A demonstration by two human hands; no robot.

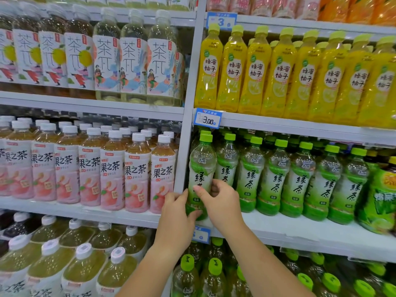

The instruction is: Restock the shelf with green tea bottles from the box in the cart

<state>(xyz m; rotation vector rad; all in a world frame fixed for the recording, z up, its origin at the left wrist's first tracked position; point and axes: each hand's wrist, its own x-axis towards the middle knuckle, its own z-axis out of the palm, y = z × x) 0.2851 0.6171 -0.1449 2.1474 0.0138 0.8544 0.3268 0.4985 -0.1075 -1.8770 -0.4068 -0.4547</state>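
Observation:
A green tea bottle (201,166) with a green cap stands upright at the left end of the front row on the white shelf (300,230). My left hand (177,217) grips its lower part from the left, thumb across the base. My right hand (220,202) holds its middle from the right, fingers curled round the label. More green tea bottles (300,179) fill the row to the right, with further rows behind. The box and the cart are out of view.
A grey upright post (188,116) runs just left of the bottle. Peach tea bottles (137,170) stand on the shelf to the left. Yellow honey-citrus bottles (278,73) fill the shelf above. A blue price tag (207,118) hangs above the bottle.

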